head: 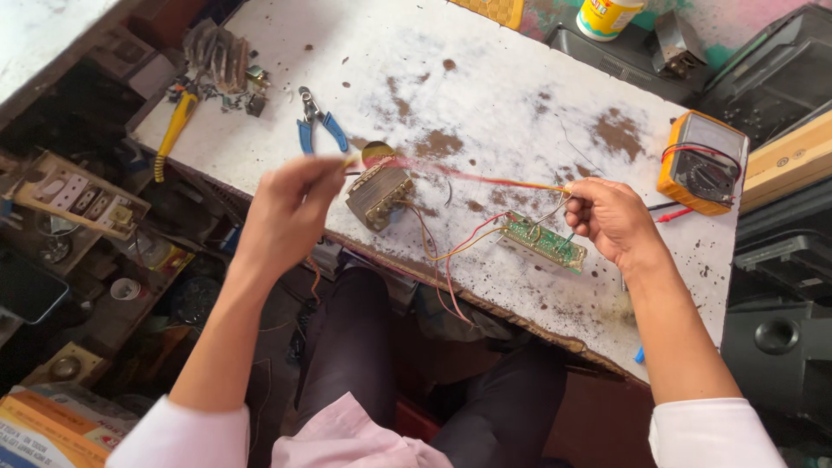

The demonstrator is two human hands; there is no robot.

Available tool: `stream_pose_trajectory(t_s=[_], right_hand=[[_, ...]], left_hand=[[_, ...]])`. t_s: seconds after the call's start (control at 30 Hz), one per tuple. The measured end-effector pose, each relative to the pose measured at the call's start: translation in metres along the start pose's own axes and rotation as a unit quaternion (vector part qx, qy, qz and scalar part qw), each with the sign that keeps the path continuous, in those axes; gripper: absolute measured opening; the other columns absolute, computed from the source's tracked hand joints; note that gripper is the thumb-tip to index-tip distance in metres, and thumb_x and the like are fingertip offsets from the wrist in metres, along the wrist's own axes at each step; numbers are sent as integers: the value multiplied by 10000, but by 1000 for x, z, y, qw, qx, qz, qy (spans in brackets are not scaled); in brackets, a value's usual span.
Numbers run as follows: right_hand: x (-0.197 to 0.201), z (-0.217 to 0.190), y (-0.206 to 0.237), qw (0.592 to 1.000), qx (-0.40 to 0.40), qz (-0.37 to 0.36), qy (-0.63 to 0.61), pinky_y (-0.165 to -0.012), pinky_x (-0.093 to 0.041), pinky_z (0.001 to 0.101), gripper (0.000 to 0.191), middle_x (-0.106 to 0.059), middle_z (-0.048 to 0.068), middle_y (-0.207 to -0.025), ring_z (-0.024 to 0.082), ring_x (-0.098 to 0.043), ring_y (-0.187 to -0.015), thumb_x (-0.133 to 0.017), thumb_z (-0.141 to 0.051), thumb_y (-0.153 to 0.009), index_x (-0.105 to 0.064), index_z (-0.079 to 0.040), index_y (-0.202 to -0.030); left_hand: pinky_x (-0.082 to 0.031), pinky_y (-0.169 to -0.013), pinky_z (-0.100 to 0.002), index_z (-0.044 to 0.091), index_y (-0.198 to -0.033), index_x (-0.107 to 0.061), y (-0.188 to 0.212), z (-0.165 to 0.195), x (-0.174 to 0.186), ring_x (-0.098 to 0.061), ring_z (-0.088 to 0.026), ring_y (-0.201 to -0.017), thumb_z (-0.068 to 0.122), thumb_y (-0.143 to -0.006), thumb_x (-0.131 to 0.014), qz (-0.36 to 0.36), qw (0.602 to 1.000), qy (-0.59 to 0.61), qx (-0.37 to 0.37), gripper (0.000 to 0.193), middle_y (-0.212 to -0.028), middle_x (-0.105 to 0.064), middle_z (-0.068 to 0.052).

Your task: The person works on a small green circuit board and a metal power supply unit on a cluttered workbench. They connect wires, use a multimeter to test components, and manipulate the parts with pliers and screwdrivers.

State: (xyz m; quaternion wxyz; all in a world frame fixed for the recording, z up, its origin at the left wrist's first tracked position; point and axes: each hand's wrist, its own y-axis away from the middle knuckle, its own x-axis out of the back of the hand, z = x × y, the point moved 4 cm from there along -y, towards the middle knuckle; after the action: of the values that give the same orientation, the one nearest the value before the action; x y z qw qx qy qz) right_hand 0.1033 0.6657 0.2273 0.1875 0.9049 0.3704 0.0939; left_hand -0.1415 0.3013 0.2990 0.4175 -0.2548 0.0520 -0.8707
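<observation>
**Head view: wires stretched between both hands over bench**

Left hand (pixel 290 204) raised above bench edge, fingers pinched on near end of red and yellow wires (pixel 485 179); motion-blurred. Right hand (pixel 611 219) closed around other end of same wires, just above green circuit board (pixel 543 242). Wires taut between hands, crossing over small transformer (pixel 379 195). Transformer sitting on white, rust-stained bench (pixel 485 87), near front edge. Thin red and orange leads (pixel 451 251) running from transformer to board, some drooping off bench edge. Blue-handled pliers (pixel 316 121) lying behind transformer. Yellow multimeter (pixel 702 165) at right end of bench, well apart from right hand. Yellow-handled tool (pixel 173 130) at left corner beside metal scrap.
</observation>
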Motion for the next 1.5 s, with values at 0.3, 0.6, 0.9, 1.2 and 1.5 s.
stream_pose_trajectory(t_s=[0.3, 0.6, 0.9, 1.2, 1.5], right_hand=[[-46, -47, 94, 741, 478, 293, 368, -731, -528, 284, 264, -637, 174, -1063, 214, -634, -907, -623, -191, -1141, -613, 67, -1194], [-205, -29, 127, 837, 409, 65, 357, -862, -570, 374, 490, -683, 181, -1157, 276, -694, -983, -825, -244, -821, -662, 29, -1194], [-261, -9, 94, 839, 327, 130, 415, -1075, -416, 494, 1062, -522, 271, -1360, 424, -498, -1282, -930, -453, -645, -428, 82, -1413], [-270, -4, 91, 821, 345, 139, 432, -1055, -395, 524, 1069, -522, 285, -1341, 441, -499, -1253, -941, -485, -639, -436, 58, -1408], [-278, -2, 88, 834, 324, 132, 427, -1021, -429, 523, 963, -590, 230, -1259, 402, -554, -1195, -929, -496, -633, -507, 15, -1331]], left_hand=[[-541, -588, -376, 95, -1010, -811, -106, -33, -35, -682, -199, -609, 135, -826, -789, -31, 995, -78, 53, 189, -766, -742, -129], [-552, -609, -381, 133, -880, -846, -111, -71, -32, -702, -203, -671, 159, -709, -859, -68, 978, -159, 120, 172, -768, -760, -80], [-558, -611, -361, 104, -890, -834, -100, -101, -14, -719, -180, -669, 197, -711, -876, -81, 979, -122, 140, 206, -764, -773, -96], [-571, -658, -354, 74, -917, -838, -87, -126, -7, -718, -200, -677, 143, -723, -857, -106, 987, -90, 84, 207, -798, -779, -117], [-579, -657, -367, 86, -959, -834, -69, -135, -11, -723, -207, -694, 123, -796, -801, -137, 982, -82, 105, 170, -828, -786, -111]])
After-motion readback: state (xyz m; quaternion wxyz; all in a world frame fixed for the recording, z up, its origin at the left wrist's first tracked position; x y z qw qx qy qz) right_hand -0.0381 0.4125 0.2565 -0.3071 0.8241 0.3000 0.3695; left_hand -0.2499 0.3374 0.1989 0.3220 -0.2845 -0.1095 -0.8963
